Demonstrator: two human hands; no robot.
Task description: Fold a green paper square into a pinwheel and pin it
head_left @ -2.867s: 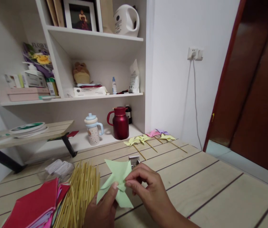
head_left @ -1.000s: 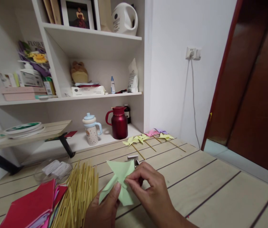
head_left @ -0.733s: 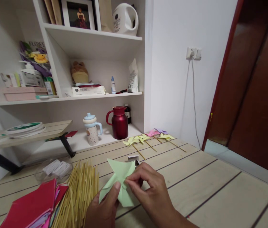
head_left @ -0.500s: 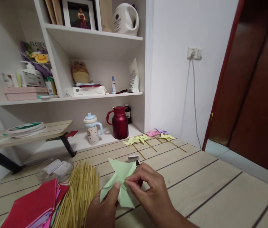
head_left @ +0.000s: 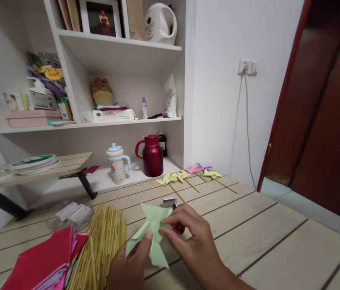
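A pale green paper pinwheel (head_left: 153, 229) with folded blades is held above the table in front of me. My left hand (head_left: 132, 262) grips its lower left part, the thumb lying on the front near the centre and the other fingers behind. From the right, my right hand (head_left: 189, 237) closes its thumb and index finger on the paper beside the centre. Whether something small sits between those fingertips is hidden. Just beyond the right hand lies a small grey-white box (head_left: 170, 201), partly covered by it.
Left of my hands lie a heap of thin sticks (head_left: 103, 241) and a stack of coloured paper (head_left: 41, 262), with a clear plastic container (head_left: 70, 213) behind. Finished pinwheels on sticks (head_left: 182, 175) lie at the table's far edge. A red jug (head_left: 152, 157) and a cup (head_left: 117, 165) stand beyond.
The pinwheel has tilted and shifted slightly in my left hand. My right thumb and index finger have spread a little and moved slightly at the paper's centre.
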